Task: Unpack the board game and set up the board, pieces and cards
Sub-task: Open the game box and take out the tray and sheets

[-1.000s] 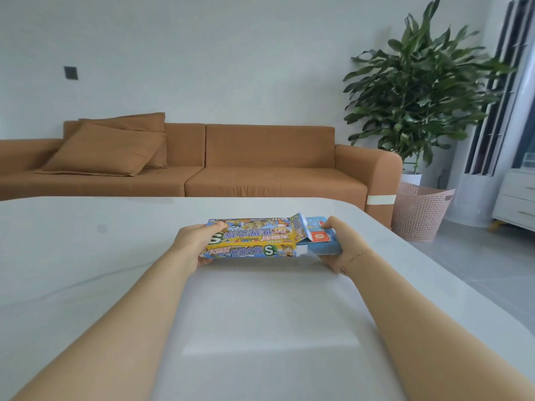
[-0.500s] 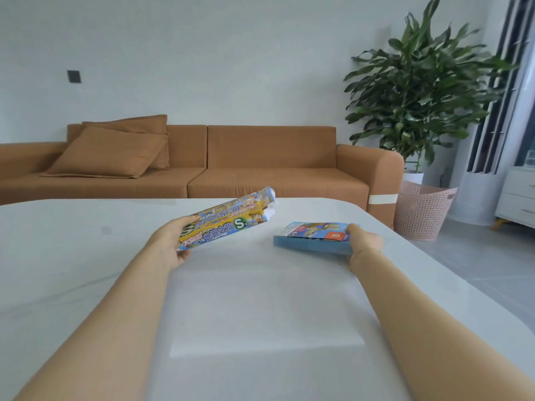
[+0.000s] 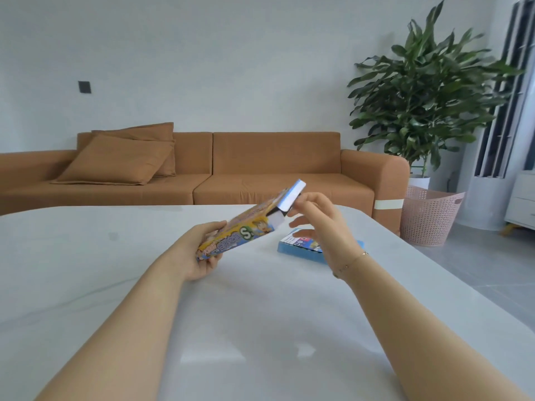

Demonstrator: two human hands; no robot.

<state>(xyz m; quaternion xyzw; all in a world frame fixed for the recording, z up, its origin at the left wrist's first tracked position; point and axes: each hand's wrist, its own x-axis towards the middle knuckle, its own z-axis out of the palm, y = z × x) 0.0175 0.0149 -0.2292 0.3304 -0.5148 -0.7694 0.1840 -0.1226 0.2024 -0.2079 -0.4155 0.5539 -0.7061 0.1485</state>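
My left hand (image 3: 199,256) grips the near end of the colourful game box (image 3: 243,231) and holds it tilted up to the right above the white table (image 3: 115,285). The box's far end is open, its blue flap (image 3: 292,195) sticking up. My right hand (image 3: 321,224) hovers at that open end, fingers spread and empty, fingertips close to the flap. Behind my right wrist, a flat blue inner tray (image 3: 301,247) lies on the table, partly hidden by the hand.
An orange sofa (image 3: 246,172) with cushions stands behind the table. A large potted plant (image 3: 428,96) and a pink perforated basket (image 3: 428,215) are at the right, near a white cabinet (image 3: 524,201). The table's right edge curves near my right forearm.
The blue tray came out of the box and was laid on the table. My right hand let it go and rose to the box's open end, which my left hand tilted higher.
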